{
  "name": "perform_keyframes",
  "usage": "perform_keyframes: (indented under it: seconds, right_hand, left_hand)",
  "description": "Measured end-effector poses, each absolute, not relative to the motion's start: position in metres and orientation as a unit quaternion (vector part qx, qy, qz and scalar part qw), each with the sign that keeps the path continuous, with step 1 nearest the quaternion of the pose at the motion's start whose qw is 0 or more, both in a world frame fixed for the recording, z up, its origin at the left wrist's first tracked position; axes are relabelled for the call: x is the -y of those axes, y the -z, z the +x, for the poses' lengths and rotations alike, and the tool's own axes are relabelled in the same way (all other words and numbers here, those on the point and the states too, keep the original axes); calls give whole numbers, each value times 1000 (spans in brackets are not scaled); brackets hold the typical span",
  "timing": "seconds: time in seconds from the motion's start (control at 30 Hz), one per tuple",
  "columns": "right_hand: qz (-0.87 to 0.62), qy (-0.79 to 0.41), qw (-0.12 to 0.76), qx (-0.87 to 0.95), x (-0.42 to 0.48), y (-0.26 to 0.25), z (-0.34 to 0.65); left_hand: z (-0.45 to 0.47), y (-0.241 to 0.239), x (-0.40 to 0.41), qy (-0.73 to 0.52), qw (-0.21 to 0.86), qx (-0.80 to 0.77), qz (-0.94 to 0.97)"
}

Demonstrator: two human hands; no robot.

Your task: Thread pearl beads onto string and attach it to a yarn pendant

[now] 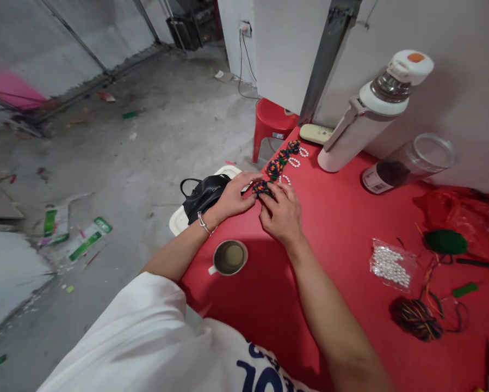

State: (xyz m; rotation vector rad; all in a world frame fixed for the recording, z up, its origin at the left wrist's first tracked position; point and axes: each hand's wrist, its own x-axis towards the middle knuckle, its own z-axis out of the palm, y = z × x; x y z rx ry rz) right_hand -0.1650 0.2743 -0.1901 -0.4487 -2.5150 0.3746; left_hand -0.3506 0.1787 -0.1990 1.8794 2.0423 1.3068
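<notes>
A small multicoloured yarn ornament [261, 188] lies near the left edge of the red table, between my two hands. My left hand [236, 195] reaches in from the left, its thumb apart from its stretched fingers at the ornament's side. The fingers of my right hand [282, 215] are bent over the ornament's right side and grip it. Beyond them, more yarn ornaments [275, 167] stand in a row, with small white bead loops [294, 162] on their right. One bead loop [284, 179] is partly covered by my right fingers.
A metal cup [230, 257] with liquid stands near my left forearm. To the right are a tall flask [360, 128], a clear jar [403, 166], a bag of white beads [392, 265], a yarn ball [415, 318] and a red plastic bag [468, 218]. A black bag [205, 197] sits beyond the table's left edge.
</notes>
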Motion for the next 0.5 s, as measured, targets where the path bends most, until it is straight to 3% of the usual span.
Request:
perform_keyframes:
  seconds: [0.17,0.5]
  right_hand:
    - [-172,-143,266,938,-274,190,-165]
    - [-175,-142,258,940,-274,190,-165]
  left_hand:
    - [-351,197,-177,-391,29,-692,606]
    - [-353,203,-171,-452,30,-681,575]
